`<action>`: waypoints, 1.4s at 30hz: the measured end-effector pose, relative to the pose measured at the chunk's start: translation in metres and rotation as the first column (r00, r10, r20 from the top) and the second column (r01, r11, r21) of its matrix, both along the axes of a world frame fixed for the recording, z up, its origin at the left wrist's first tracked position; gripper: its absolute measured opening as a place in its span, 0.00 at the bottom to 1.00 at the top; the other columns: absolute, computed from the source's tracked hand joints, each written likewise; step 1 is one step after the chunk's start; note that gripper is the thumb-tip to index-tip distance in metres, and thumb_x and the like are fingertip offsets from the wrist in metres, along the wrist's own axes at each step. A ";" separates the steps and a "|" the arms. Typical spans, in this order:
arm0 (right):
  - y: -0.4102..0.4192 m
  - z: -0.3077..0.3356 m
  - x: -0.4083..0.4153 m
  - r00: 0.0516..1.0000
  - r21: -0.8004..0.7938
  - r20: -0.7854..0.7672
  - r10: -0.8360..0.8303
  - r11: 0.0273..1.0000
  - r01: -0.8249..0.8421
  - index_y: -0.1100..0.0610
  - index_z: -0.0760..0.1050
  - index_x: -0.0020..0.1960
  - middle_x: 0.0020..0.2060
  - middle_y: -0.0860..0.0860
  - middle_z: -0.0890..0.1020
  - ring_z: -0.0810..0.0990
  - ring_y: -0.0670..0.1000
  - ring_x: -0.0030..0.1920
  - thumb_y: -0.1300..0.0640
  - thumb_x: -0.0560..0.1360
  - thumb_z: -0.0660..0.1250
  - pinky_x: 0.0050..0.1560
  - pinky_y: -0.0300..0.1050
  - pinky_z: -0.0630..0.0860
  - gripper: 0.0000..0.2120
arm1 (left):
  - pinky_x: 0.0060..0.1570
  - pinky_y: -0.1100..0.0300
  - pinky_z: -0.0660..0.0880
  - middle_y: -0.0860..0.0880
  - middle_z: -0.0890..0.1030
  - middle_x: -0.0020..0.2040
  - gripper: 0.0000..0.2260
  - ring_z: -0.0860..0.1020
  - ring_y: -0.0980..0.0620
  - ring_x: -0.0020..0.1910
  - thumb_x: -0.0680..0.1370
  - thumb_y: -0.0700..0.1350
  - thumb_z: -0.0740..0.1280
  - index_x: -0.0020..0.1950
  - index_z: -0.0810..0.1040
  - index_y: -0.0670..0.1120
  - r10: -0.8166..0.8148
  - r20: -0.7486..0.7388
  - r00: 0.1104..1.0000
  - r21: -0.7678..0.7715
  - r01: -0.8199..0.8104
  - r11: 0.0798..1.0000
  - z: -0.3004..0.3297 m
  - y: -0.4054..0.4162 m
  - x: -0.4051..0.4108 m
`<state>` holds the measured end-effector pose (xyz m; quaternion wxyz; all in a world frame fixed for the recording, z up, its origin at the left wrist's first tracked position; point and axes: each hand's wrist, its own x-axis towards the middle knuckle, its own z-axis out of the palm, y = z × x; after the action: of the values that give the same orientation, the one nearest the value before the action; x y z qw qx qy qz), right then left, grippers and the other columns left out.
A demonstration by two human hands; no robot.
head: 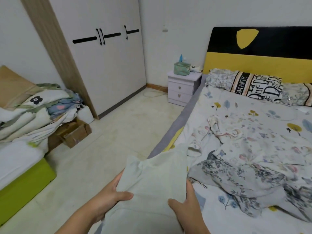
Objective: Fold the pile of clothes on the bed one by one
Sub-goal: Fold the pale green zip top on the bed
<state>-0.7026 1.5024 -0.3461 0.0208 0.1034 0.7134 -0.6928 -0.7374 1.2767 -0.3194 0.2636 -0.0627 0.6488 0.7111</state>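
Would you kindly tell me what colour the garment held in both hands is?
The garment is plain pale mint green, seen in the head view.

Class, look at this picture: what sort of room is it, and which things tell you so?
Most likely a home bedroom: a bed with a yellow and black headboard, a small nightstand beside it, and a white wardrobe against the wall.

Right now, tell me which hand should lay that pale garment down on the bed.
Right hand, probably. It grips the pale garment on the side nearest the bed; the left hand holds the floor-side edge.
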 end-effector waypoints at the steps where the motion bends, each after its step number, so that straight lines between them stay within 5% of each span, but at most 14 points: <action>1: -0.003 -0.010 -0.004 1.000 0.013 0.002 -0.001 1.000 0.001 0.50 0.63 0.65 0.52 0.38 0.73 0.74 0.39 0.52 0.73 0.64 0.69 0.41 0.24 0.70 0.35 | 0.54 0.46 0.76 0.47 0.80 0.59 0.42 0.79 0.41 0.56 0.58 0.36 0.75 0.69 0.66 0.56 0.000 0.001 1.000 -0.002 0.000 1.000 -0.008 -0.002 -0.002; 4: -0.006 -0.033 -0.011 0.999 0.050 0.038 0.003 0.999 -0.005 0.50 0.62 0.67 0.51 0.36 0.72 0.72 0.35 0.50 0.74 0.66 0.68 0.43 0.24 0.69 0.36 | 0.53 0.47 0.76 0.47 0.81 0.57 0.38 0.80 0.42 0.55 0.61 0.33 0.72 0.67 0.68 0.56 0.020 0.006 1.000 -0.002 -0.020 1.000 -0.029 -0.002 -0.007; 8: -0.005 -0.059 -0.016 0.996 0.080 0.089 -0.015 0.997 0.008 0.51 0.60 0.70 0.56 0.44 0.73 0.71 0.46 0.54 0.74 0.68 0.66 0.42 0.27 0.67 0.37 | 0.48 0.53 0.78 0.47 0.82 0.56 0.36 0.81 0.44 0.54 0.61 0.33 0.71 0.65 0.69 0.55 0.033 0.030 0.999 0.000 -0.033 0.999 -0.057 -0.003 -0.015; 13: -0.004 -0.090 -0.018 0.979 0.169 0.191 -0.063 0.985 0.030 0.56 0.57 0.72 0.64 0.53 0.70 0.69 0.53 0.64 0.71 0.67 0.70 0.54 0.35 0.63 0.38 | 0.53 0.59 0.77 0.56 0.79 0.60 0.41 0.80 0.56 0.55 0.60 0.38 0.74 0.70 0.65 0.58 0.004 -0.005 1.000 -0.188 -0.005 0.982 -0.090 -0.009 -0.019; 17: 0.001 -0.090 -0.024 0.942 0.170 0.307 -0.134 0.982 0.084 0.60 0.53 0.75 0.69 0.57 0.67 0.68 0.55 0.66 0.65 0.72 0.68 0.57 0.39 0.64 0.37 | 0.49 0.66 0.72 0.62 0.76 0.58 0.31 0.76 0.57 0.58 0.67 0.47 0.75 0.65 0.65 0.61 0.030 -0.078 0.997 -0.333 -0.054 0.941 -0.097 -0.005 -0.028; 20: -0.006 -0.082 -0.024 0.926 0.278 0.352 -0.136 0.960 0.036 0.56 0.47 0.76 0.68 0.58 0.68 0.70 0.56 0.65 0.62 0.73 0.64 0.56 0.41 0.67 0.38 | 0.51 0.59 0.70 0.52 0.75 0.63 0.31 0.74 0.48 0.62 0.70 0.48 0.71 0.70 0.62 0.55 -0.038 -0.186 0.982 -0.699 -0.105 0.707 -0.094 0.006 -0.033; 22: -0.011 -0.079 -0.017 0.966 0.641 0.154 -0.209 0.765 0.063 0.55 0.52 0.75 0.62 0.59 0.71 0.77 0.59 0.57 0.56 0.69 0.60 0.49 0.48 0.75 0.37 | 0.56 0.53 0.69 0.44 0.70 0.66 0.33 0.72 0.43 0.62 0.73 0.49 0.66 0.75 0.56 0.48 -0.124 -0.265 0.956 -0.930 -0.219 0.293 -0.085 0.020 -0.030; 23: -0.018 -0.084 -0.012 0.982 0.718 0.089 -0.167 0.694 0.053 0.56 0.58 0.73 0.59 0.60 0.73 0.79 0.59 0.52 0.50 0.64 0.58 0.41 0.51 0.78 0.37 | 0.58 0.49 0.68 0.41 0.69 0.66 0.31 0.71 0.41 0.62 0.73 0.48 0.64 0.74 0.58 0.46 -0.221 -0.373 0.901 -0.926 -0.344 0.159 -0.083 0.028 -0.028; 25: -0.040 -0.094 0.002 0.996 0.790 0.057 -0.066 0.613 -0.004 0.55 0.62 0.70 0.65 0.61 0.68 0.73 0.55 0.64 0.41 0.68 0.53 0.42 0.56 0.77 0.34 | 0.62 0.45 0.62 0.39 0.68 0.67 0.28 0.67 0.40 0.65 0.70 0.50 0.60 0.70 0.66 0.46 -0.474 -0.535 0.699 -0.837 -0.513 0.190 -0.091 0.042 -0.025; 28: -0.060 -0.116 0.017 0.999 0.821 0.038 0.028 0.570 -0.047 0.48 0.46 0.77 0.77 0.52 0.47 0.48 0.49 0.76 0.35 0.75 0.37 0.55 0.58 0.64 0.34 | 0.69 0.49 0.49 0.47 0.59 0.75 0.23 0.53 0.46 0.75 0.77 0.53 0.52 0.72 0.62 0.52 -0.756 -0.417 0.504 -0.895 -0.374 0.245 -0.132 0.042 -0.022; 30: -0.060 -0.135 0.017 0.998 0.831 0.034 0.051 0.554 -0.057 0.47 0.42 0.77 0.77 0.49 0.43 0.51 0.50 0.76 0.34 0.74 0.39 0.52 0.55 0.66 0.35 | 0.69 0.54 0.46 0.51 0.49 0.78 0.23 0.45 0.51 0.76 0.81 0.56 0.44 0.76 0.54 0.55 -0.754 -0.365 0.547 -0.927 -0.285 0.242 -0.155 0.034 -0.023; 34: -0.060 -0.140 0.007 1.000 0.833 -0.026 0.004 0.553 0.020 0.46 0.43 0.77 0.77 0.49 0.43 0.42 0.47 0.76 0.32 0.60 0.54 0.42 0.61 0.77 0.49 | 0.69 0.57 0.45 0.52 0.46 0.78 0.24 0.42 0.51 0.76 0.81 0.57 0.41 0.77 0.49 0.55 -0.742 -0.325 0.586 -0.944 -0.249 0.216 -0.163 0.029 -0.024; 39: -0.053 -0.128 0.014 0.996 0.822 -0.064 0.063 0.569 0.017 0.46 0.51 0.75 0.77 0.49 0.47 0.46 0.45 0.76 0.32 0.70 0.50 0.59 0.53 0.64 0.38 | 0.71 0.55 0.43 0.48 0.52 0.77 0.24 0.43 0.50 0.76 0.80 0.58 0.46 0.75 0.56 0.52 -0.720 -0.367 0.589 -0.930 -0.257 0.264 -0.135 0.033 -0.025; 42: -0.049 -0.139 0.020 0.999 0.819 -0.021 0.050 0.574 -0.012 0.45 0.50 0.76 0.77 0.47 0.50 0.49 0.44 0.76 0.36 0.72 0.51 0.53 0.51 0.66 0.35 | 0.71 0.58 0.42 0.50 0.49 0.78 0.25 0.43 0.50 0.76 0.80 0.58 0.44 0.76 0.55 0.52 -0.757 -0.279 0.591 -0.960 -0.183 0.211 -0.137 0.025 -0.016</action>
<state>-0.6823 1.4534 -0.4846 -0.0320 0.0744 0.9545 -0.2871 -0.7533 1.3012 -0.4568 0.0334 0.2250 0.9719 0.0608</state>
